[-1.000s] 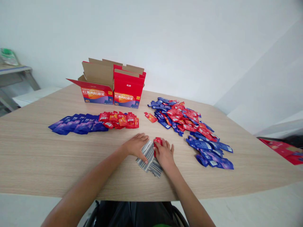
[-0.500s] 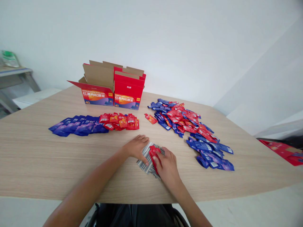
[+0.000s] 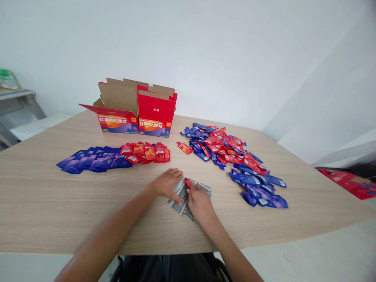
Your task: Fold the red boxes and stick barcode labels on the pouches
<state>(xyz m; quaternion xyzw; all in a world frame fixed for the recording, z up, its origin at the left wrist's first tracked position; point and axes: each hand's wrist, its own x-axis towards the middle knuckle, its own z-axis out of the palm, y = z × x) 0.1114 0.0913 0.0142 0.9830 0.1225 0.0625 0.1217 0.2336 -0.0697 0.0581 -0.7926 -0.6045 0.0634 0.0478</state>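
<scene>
Both my hands rest on a small fanned stack of sachets (image 3: 202, 189) lying face down, striped grey-white backs up, near the table's front edge. My left hand (image 3: 168, 183) lies flat on the stack's left part with fingers spread. My right hand (image 3: 198, 201) covers the right part, fingers curled over the sachets, and a bit of a red sachet (image 3: 188, 183) shows at its fingertips. Whether the right hand grips that sachet or only presses on it is unclear.
A row of blue sachets (image 3: 91, 159) and red sachets (image 3: 147, 152) lies left of centre. A mixed red and blue heap (image 3: 232, 156) spreads on the right. Two open red cartons (image 3: 138, 113) stand at the back of the wooden table (image 3: 58, 203). Red packaging (image 3: 349, 182) sits at far right.
My right hand slid back toward me over the stack, covering most of the red sachet, and the striped sachets fanned out further right. My left hand stayed put.
</scene>
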